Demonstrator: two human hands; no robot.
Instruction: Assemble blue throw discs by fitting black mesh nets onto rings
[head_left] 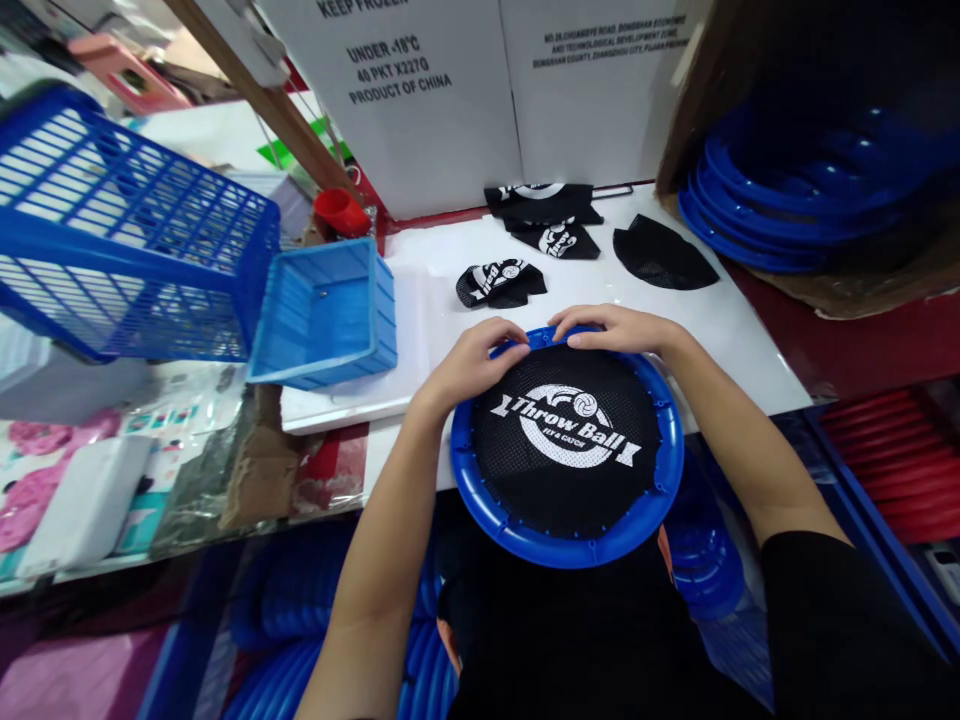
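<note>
A round blue plastic ring (480, 490) with a black mesh net (566, 440) stretched across it lies at the near edge of the white table top (442, 290). The net carries a white "Throw Ball" print. My left hand (472, 358) and my right hand (611, 328) both pinch the far rim of the ring, fingertips pressed on the mesh edge, almost touching each other. Beyond them lie loose black mesh pieces: a crumpled one (500, 283), a printed pile (546, 215) and a plain one (660, 257).
A small blue plastic tray (326, 315) and a large blue basket (120, 230) stand at the left. White cardboard cartons (465, 90) close the back. A stack of blue rings (780, 200) sits in a box at right, more blue rings (705, 560) below, red ones (900, 460) lower right.
</note>
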